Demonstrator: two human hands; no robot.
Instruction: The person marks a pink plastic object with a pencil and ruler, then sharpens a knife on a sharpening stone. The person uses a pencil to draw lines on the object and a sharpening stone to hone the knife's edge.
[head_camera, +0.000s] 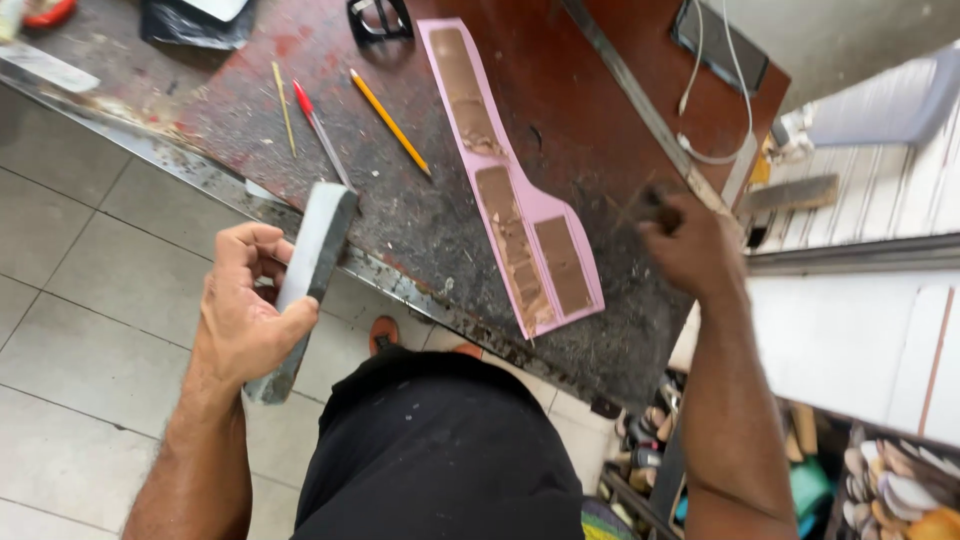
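My left hand (245, 310) grips a long grey sharpening stone (310, 275), held tilted off the near edge of the dark worn workbench (600, 330). My right hand (690, 245) is closed around a small dark-handled tool (655, 205) whose tip is blurred, resting on the bench at the right. Between the hands lies a pink pattern sheet (585, 265) with brown leather strips (515, 240) on it.
A yellow pencil (390, 122), a red pen (318, 128) and a thin stick (284, 108) lie on the bench. A metal ruler (640, 100), a phone (722, 40) with white cable, and black scissors (378, 18) sit farther back. Shoe parts (900, 490) are stored lower right.
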